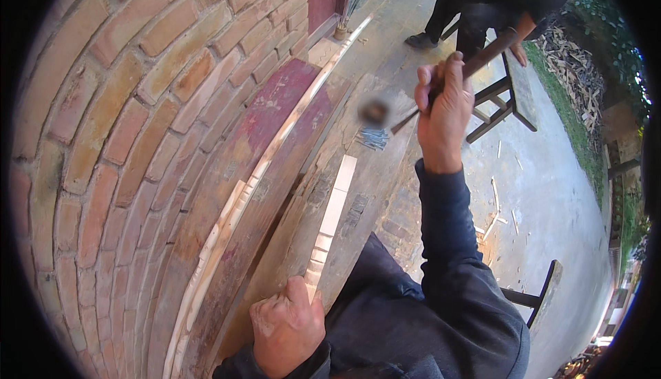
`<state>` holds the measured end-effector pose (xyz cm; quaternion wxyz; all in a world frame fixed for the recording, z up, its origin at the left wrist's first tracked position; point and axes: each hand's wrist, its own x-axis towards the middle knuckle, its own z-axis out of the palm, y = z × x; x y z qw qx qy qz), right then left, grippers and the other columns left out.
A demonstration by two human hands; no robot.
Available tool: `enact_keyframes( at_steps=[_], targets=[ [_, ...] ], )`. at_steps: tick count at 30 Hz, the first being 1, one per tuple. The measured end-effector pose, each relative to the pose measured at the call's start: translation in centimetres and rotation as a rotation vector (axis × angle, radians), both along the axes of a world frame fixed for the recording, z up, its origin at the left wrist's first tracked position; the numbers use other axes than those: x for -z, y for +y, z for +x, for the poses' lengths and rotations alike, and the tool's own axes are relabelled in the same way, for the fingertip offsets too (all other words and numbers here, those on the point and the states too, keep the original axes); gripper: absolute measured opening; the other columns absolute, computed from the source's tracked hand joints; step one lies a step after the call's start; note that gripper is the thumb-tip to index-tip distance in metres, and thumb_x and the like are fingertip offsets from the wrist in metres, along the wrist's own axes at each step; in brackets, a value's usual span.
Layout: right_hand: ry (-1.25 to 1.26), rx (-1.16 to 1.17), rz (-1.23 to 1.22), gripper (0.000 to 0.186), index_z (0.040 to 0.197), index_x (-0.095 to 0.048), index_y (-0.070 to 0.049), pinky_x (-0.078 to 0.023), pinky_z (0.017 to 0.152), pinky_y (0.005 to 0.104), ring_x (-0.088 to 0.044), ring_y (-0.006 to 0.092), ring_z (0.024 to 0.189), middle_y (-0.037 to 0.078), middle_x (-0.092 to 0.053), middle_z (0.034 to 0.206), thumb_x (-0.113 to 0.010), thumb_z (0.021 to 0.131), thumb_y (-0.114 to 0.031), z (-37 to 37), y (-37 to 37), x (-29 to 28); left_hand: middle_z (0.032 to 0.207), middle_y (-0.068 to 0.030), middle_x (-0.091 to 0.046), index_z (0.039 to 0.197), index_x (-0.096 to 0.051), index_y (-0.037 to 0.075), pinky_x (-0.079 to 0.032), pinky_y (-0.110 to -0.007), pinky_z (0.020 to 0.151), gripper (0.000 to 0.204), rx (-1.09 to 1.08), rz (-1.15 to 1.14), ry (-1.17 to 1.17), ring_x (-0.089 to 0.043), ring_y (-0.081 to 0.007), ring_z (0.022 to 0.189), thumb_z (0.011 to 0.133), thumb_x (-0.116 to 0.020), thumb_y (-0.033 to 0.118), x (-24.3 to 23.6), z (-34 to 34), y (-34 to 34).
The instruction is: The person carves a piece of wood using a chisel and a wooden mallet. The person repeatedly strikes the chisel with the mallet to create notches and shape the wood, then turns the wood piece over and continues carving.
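I see left hand clamped on pale wood strip, at the counter. Right hand wrapped round dark tool.

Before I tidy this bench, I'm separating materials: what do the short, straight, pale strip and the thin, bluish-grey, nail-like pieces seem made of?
Pale strip: probably bare, unpainted wood, given its matt, light tan surface. Nail-like pieces: likely metal, judging by their thin shape and faint grey shine; any plating is unclear.

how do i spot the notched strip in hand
From the reddish brick wall, go right to the weathered brown wooden bench. There, the bare left hand grips a pale, notched wooden strip, visibly shorter than the long pale wooden strip nearer the wall.
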<state>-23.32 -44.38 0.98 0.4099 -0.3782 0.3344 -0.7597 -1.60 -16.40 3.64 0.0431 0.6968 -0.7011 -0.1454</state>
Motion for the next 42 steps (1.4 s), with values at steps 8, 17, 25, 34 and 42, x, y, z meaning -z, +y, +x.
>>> enact_keyframes(
  at_steps=[8,17,25,34,42],
  targets=[
    [-0.028,0.053,0.075,0.043,0.08,-0.051,-0.009,-0.031,0.038,0.0276,-0.042,0.0122,0.042,0.006,-0.053,0.061,-0.063,0.104,-0.043,-0.6,-5.7,3.8,0.064,-0.0126,-0.063,0.105,-0.061,0.007,-0.052,-0.046,0.063,0.031,0.034,0.005,0.007,-0.067,-0.0332,0.063,0.091,-0.072,0.032,0.5,0.3,0.3],
    [0.171,0.096,0.181,0.055,0.07,-0.051,-0.008,-0.031,0.039,0.0274,-0.046,0.0114,0.041,0.006,-0.055,0.057,-0.064,0.102,-0.051,-0.7,-6.4,6.7,0.058,-0.018,-0.059,0.094,-0.052,0.003,-0.051,-0.049,0.054,0.026,0.089,-0.014,0.198,-0.065,-0.039,0.056,0.086,-0.072,0.017,1.2,1.3,-0.2],
    [0.052,-0.268,0.058,0.059,0.087,-0.049,-0.009,-0.027,0.04,0.0249,-0.038,0.0104,0.041,0.01,-0.059,0.067,-0.042,0.105,-0.065,1.8,1.6,-1.9,0.068,-0.0224,-0.064,0.107,-0.056,-0.003,-0.051,-0.052,0.058,0.034,0.12,0.039,0.33,-0.066,-0.0428,0.063,0.084,-0.072,0.018,2.1,3.5,0.4],
    [-0.183,-0.643,0.008,0.049,0.118,-0.057,-0.004,-0.031,0.04,0.0202,-0.038,0.0085,0.04,0.011,-0.067,0.081,-0.033,0.114,-0.046,3.7,7.6,-5.2,0.069,-0.0221,-0.065,0.113,-0.057,-0.002,-0.051,-0.051,0.059,0.034,0.107,0.126,0.433,-0.066,-0.0429,0.063,0.089,-0.069,0.019,2.2,3.5,0.9],
    [-0.48,-1.133,0.25,0.047,0.108,-0.057,-0.005,-0.031,0.04,0.0223,-0.039,0.0078,0.037,0.012,-0.068,0.074,-0.034,0.114,-0.045,9.3,7.8,-4.1,0.066,-0.0241,-0.062,0.103,-0.057,-0.002,-0.049,-0.052,0.061,0.029,0.141,0.106,0.429,-0.065,-0.0459,0.065,0.09,-0.068,0.021,1.2,0.6,-1.8]
  ],
)
